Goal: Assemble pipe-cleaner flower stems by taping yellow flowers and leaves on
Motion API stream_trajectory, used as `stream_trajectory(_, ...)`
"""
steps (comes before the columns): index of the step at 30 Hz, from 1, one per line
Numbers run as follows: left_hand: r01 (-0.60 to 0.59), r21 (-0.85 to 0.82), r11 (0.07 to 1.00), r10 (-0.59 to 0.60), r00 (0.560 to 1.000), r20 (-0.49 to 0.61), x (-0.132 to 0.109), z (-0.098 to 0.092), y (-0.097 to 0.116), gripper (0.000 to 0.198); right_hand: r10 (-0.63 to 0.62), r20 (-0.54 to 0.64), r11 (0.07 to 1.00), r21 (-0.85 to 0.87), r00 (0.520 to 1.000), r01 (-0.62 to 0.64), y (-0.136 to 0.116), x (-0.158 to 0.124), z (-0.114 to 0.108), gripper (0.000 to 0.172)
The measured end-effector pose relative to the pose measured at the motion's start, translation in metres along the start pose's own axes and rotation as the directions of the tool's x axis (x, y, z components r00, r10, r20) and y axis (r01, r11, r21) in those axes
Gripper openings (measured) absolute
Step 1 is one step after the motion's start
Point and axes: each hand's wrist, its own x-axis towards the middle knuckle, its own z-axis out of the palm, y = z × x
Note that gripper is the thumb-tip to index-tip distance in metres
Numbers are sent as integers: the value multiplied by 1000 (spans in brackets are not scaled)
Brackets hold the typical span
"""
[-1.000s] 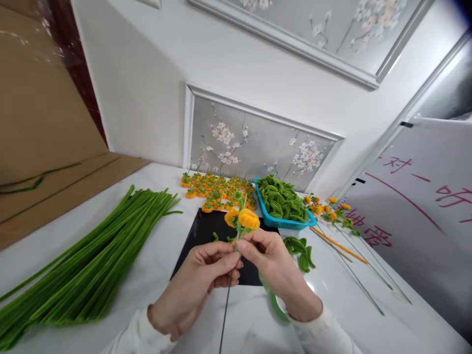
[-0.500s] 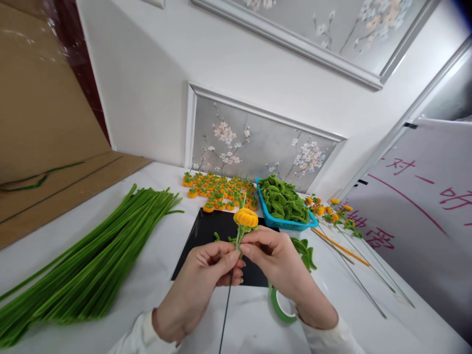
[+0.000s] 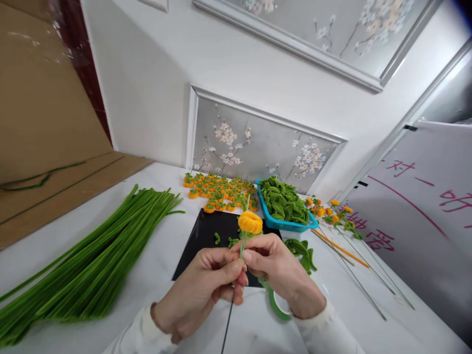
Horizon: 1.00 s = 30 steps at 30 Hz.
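The yellow chenille pumpkin flower (image 3: pixel 250 221) on its thin wire stem (image 3: pixel 229 314) stands above the white tabletop (image 3: pixel 162 275), pinched just below the head by left hand (image 3: pixel 201 290) and right hand (image 3: pixel 280 273) fingers. Green floral tape roll (image 3: pixel 275 302) hangs at the right hand; the lower stem appears unwrapped, so wrapping seems barely begun.

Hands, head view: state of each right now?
Left hand: closed, pinching the thin wire stem of the orange pipe-cleaner flower.
Right hand: closed on the same stem just below the flower; green tape roll under it.
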Motion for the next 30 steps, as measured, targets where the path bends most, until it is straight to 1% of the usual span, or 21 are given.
stream_trajectory(2, 2, -25, 1000, -2, 1000, 7, 0, 1, 1, 23, -43, -1, 999, -2, 999, 43, 0, 0, 0, 21)
stream_trajectory(4, -9, -32, 999, 9, 1000, 6, 0, 1, 2, 23, -94, -47, 995, -18, 994, 94, -3, 0, 2, 18)
stream_trajectory(8, -7, -7, 1000, 7, 1000, -6, 0, 2, 2, 24, -128, -92, 990, -71, 988, 121, -10, 0, 6, 17)
stream_trajectory(13, -44, 20, 999, 45, 997, -64, 1, 2, -1, 23, -171, -113, 975, -160, 979, 152, -11, -1, 9, 18)
stream_trajectory(16, -86, 40, 996, 90, 990, -112, 2, 4, 0, 20, -188, -145, 968, -195, 972, 158, -9, 0, 10, 19)
stream_trajectory(18, -123, 101, 987, 139, 977, -164, 3, 7, 1, 18, -208, -189, 960, -227, 960, 164, -7, 1, 11, 19)
stream_trajectory(20, -144, 206, 968, 187, 960, -206, 4, 9, 1, 18, -245, -246, 946, -273, 938, 176, -6, 3, 12, 18)
stream_trajectory(22, -148, 287, 946, 215, 952, -218, 5, 10, 1, 22, -279, -289, 936, -294, 916, 192, -4, 4, 14, 17)
stream_trajectory(23, -151, 299, 942, 220, 952, -211, 5, 10, 1, 25, -281, -299, 939, -284, 912, 196, -2, 5, 15, 17)
stream_trajectory(25, -163, 269, 949, 217, 959, -184, 5, 10, 0, 31, -255, -297, 956, -217, 920, 196, 0, 6, 17, 18)
stream_trajectory(28, -179, 156, 971, 201, 971, -133, 2, 9, -1, 31, -179, -261, 984, -42, 948, 175, 3, 9, 20, 23)
stream_trajectory(30, -170, 60, 984, 176, 979, -104, 0, 10, -1, 31, -125, -225, 986, 83, 966, 147, 6, 10, 22, 26)
